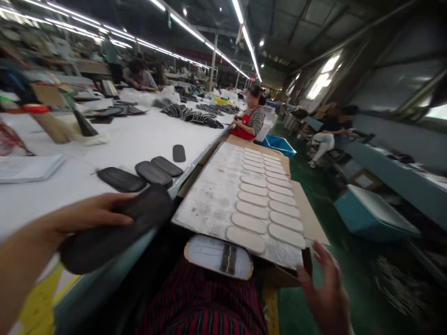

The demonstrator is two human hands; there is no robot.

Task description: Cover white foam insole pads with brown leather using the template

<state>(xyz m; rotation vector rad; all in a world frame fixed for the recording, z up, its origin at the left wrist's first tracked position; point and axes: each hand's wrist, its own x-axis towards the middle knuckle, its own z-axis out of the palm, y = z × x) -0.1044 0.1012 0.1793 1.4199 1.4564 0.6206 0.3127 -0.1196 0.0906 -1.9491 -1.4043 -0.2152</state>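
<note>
My left hand grips a long dark oval pad by its edge, over the near rim of the white table. Behind it on the table lie several smaller dark oval pads. My right hand hangs with fingers spread beside the near right corner of a pale board, holding nothing; whether it touches the board I cannot tell. Light oval pieces lie in two columns on that board. A white oval plate with a dark strip across it sits against the board's near edge.
The white table stretches away on the left, with piles of dark pieces farther back. A person in a red apron stands at its edge. A blue bin and a teal box stand on the green floor at right.
</note>
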